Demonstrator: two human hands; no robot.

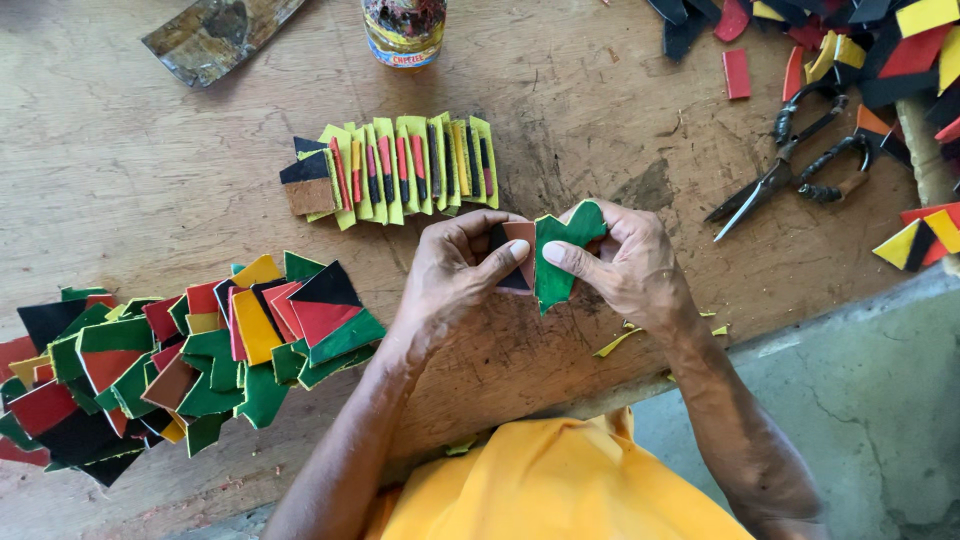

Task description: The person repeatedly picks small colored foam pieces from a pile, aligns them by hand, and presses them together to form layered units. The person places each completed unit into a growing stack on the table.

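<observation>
At the centre of the frame I saw both hands working one small piece together. The left hand had its grip closed on a flat piece that showed pinkish-brown and black, thumb on its near face and fingers curled behind. The right hand pinched a green piece with a lobed upper edge, thumb pressed flat across it. The two pieces touched edge to edge, held just above the wooden table; whether they were already joined I could not tell.

Above the hands, in the upper middle of the frame, lay a fanned row of yellow-green strips with red and black bars, overlapping one another, and a brown-and-black piece at its left end. At the lower left sat a loose pile of cut pieces in green, red, black and yellow. A jar stood at the top edge, and a worn flat tool lay at the upper left. At the upper right a pair of black-handled scissors rested beside a heap of scraps in red, yellow and black. Small yellow trimmings lay just below the right hand. A yellow garment filled the bottom centre.
</observation>
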